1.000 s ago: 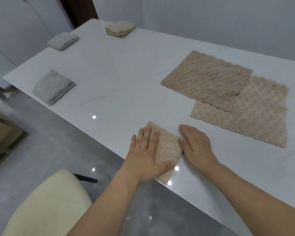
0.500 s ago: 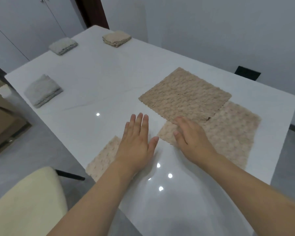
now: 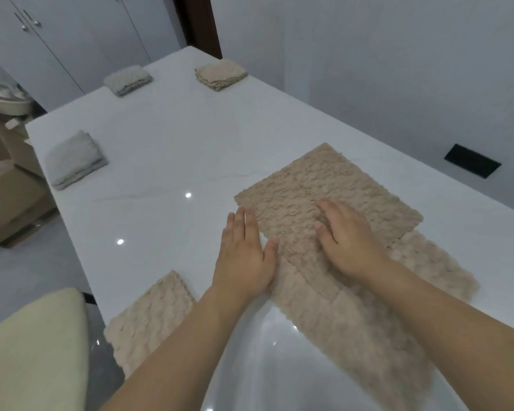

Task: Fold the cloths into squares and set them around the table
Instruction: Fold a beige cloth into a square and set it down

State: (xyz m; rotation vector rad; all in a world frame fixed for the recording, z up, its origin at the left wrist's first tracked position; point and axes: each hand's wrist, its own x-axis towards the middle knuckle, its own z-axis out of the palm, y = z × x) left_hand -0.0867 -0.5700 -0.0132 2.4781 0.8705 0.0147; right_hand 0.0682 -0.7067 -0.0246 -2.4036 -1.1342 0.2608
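Two unfolded beige cloths overlap on the white table (image 3: 166,149): the upper one (image 3: 339,185) lies on a lower one (image 3: 339,321). My right hand (image 3: 347,241) rests flat on the upper cloth, fingers relaxed. My left hand (image 3: 245,250) lies flat with straight fingers at that cloth's left edge, mostly on the table. A folded beige square (image 3: 149,318) sits at the near table edge, under my left forearm. Folded squares also lie further off: grey (image 3: 74,158) at the left edge, grey (image 3: 128,80) and beige (image 3: 220,74) at the far end.
A cream chair back (image 3: 33,351) stands at the lower left beside the table. Cardboard boxes (image 3: 9,197) sit on the floor to the left, white cabinets (image 3: 72,34) behind. A black wall socket (image 3: 472,164) is at the right.
Both hands left the folded beige square at the near edge and moved right onto the spread cloths. My view turned right and closer; the right hand now rests on the upper cloth.
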